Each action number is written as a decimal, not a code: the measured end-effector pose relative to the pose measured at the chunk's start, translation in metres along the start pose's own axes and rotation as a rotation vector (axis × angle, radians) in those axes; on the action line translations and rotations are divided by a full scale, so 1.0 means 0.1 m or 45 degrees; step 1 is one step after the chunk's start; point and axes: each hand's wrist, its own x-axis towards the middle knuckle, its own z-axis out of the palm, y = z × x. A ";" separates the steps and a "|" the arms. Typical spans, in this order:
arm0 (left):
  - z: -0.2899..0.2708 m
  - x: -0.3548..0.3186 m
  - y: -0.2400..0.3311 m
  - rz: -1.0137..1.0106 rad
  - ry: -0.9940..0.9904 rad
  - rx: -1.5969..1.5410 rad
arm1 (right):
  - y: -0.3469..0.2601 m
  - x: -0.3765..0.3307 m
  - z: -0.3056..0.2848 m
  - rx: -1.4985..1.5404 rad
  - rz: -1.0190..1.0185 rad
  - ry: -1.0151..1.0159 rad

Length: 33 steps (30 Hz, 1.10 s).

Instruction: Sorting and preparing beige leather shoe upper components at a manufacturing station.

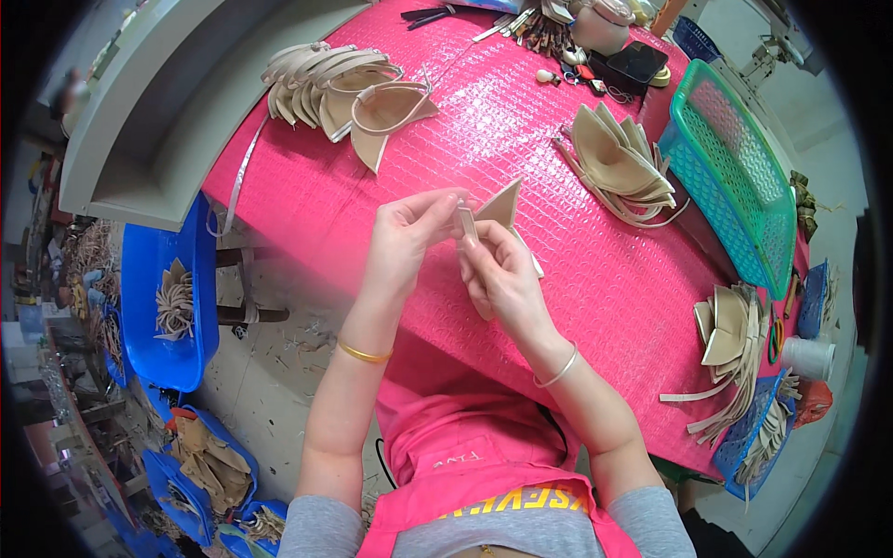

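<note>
Over the pink table, both hands meet in front of me. My right hand is closed on a narrow beige strap, its thumb pressed on the flat face. A pointed beige leather-like piece with pale edges shows behind the right fingers; whether it joins the strap is hidden. My left hand pinches thumb and forefinger together at the strap's upper end, where what they grip is too small to make out. A row of similar looped beige pieces lies ahead to the left, and a stack of curved ones ahead to the right.
A teal plastic basket stands at the right. More beige pieces with straps, a white thread spool and a blue basket sit nearer. A phone lies at the back. Left of the table is a blue bin.
</note>
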 end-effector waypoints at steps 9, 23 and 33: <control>-0.08 -0.09 0.08 0.110 -0.123 0.149 | 0.01 0.10 -0.01 -0.149 -0.135 0.030; -0.08 -0.19 0.15 0.111 -0.046 0.183 | 0.06 -0.02 0.02 -0.292 -0.193 -0.002; 0.06 -0.45 -0.01 0.127 0.185 0.195 | -0.14 -0.18 -0.04 -1.153 -0.705 0.153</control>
